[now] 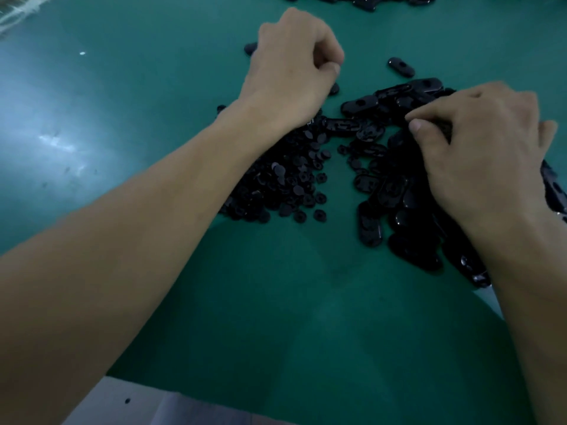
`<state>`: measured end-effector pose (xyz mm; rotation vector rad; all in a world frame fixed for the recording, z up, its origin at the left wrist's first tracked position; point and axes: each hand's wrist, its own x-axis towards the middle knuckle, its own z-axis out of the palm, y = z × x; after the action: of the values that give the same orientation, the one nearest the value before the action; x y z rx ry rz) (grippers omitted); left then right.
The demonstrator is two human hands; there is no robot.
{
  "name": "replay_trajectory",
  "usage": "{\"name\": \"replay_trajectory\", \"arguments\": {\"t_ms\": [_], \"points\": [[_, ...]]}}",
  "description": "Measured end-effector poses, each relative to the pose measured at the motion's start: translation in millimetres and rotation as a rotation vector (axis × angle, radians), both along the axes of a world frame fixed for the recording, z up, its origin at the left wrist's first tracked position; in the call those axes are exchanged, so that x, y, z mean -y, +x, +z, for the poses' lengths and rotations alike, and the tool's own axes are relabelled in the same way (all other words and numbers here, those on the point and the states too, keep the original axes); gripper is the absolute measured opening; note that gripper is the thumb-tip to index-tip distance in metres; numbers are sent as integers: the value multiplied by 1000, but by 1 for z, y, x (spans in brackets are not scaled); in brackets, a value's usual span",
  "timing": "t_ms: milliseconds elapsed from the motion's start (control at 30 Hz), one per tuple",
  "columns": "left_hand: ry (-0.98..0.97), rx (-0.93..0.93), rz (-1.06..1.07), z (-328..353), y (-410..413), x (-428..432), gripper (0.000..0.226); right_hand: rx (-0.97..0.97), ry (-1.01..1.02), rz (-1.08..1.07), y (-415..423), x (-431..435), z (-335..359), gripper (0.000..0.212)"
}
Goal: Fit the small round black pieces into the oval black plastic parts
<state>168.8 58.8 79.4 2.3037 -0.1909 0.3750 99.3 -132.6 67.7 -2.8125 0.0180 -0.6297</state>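
No writing, label, brand mark or number can be read anywhere in view. The small round pieces (pixel 291 179) and the oval parts (pixel 389 191) on the green desk (pixel 306 302) look plain black, and they are too dark and blurred to show any mark.
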Motion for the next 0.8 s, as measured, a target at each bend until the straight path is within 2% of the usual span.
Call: {"name": "replay_trajectory", "arguments": {"t_ms": [200,333,467,633,800], "points": [[-118,-5,-218,0,-27,13,11,202,163,35,9,6,0,28],[-316,-201,-310,2,-39,17,27,307,376,171,10,-2,1,23],[-555,-368,-379,3,-44,19,40,331,388,296,7,-8,2,18],[-739,-392,-416,3,-43,18,20,279,372,355,5,-12,0,24],[-896,-392,-433,0,-41,18,11,260,356,383,3,-15,1,28]]}}
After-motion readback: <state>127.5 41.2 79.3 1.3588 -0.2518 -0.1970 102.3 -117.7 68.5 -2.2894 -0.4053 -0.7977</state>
